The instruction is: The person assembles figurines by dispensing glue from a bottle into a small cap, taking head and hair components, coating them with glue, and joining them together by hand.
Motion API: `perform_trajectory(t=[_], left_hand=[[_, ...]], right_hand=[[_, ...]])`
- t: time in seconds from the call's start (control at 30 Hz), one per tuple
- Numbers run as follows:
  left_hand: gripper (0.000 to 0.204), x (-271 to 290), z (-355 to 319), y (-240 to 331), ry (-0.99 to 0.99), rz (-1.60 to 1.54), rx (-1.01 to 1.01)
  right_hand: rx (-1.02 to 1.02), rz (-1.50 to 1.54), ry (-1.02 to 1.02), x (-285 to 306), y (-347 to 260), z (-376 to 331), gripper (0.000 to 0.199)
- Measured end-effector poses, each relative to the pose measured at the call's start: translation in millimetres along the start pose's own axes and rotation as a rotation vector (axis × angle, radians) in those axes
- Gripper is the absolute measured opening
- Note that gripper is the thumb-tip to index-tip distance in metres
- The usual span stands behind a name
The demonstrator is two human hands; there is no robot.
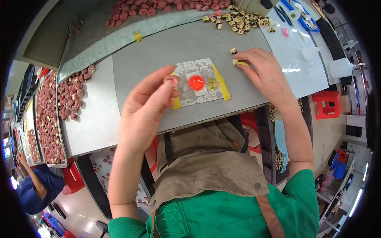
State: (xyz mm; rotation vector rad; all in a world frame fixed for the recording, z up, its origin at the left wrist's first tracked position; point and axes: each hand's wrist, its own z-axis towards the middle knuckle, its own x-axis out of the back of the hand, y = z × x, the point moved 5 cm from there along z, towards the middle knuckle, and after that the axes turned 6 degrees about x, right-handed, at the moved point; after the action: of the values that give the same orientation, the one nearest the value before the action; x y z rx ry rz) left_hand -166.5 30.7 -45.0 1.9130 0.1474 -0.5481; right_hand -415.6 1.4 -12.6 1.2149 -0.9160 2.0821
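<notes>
Left fingers point(160, 96) pinch pink cup point(171, 79), right fingers point(251, 71) cream piece point(235, 62); pink pieces point(49, 123) fill tray point(57, 165)

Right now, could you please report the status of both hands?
Left hand pinching pink piece. Right hand, fingertips at small cream piece, grip unclear. Red round dish between hands, nothing covering it.

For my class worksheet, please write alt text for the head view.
A person's left hand pinches a small pink piece by a pale card bearing a bright red disc, while the right hand touches a small cream piece over a grey work surface. A heap of pink pieces and another of cream-and-dark pieces lie on the far side.
</notes>
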Motion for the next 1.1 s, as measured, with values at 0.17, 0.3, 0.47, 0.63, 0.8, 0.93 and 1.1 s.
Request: perform_trajectory(t=[0.17, 0.3, 0.47, 0.63, 0.8, 0.93, 1.1], left_hand=[[0.034, 2, -5, -13, 0.004, -0.168, -0.069], [0.034, 13, -8, -18, -0.015, -0.331, -0.090], [0.034, 19, -11, -17, -0.029, -0.383, -0.108], [0.034, 22, -13, -17, -0.037, -0.389, -0.131], [0.034, 26, -12, -19, -0.052, -0.402, -0.126], [0.035, 25, -12, -18, -0.036, -0.393, -0.122], [0.035, 25, -13, -19, -0.014, -0.367, -0.119]], right_hand=[[-0.124, 0.111, -0.087, -2, -10, 12, 0.017], [-0.112, 0.280, -0.078, -12, -48, 22, 0.019], [0.155, 0.133, -0.082, -33, -78, 38, 0.024], [0.192, 0.080, -0.065, -41, -85, 40, 0.022], [0.170, 0.105, -0.057, -43, -88, 43, 0.024], [0.165, 0.092, -0.073, -45, -87, 44, 0.023], [0.177, -0.064, -0.123, -45, -93, 45, 0.022]])
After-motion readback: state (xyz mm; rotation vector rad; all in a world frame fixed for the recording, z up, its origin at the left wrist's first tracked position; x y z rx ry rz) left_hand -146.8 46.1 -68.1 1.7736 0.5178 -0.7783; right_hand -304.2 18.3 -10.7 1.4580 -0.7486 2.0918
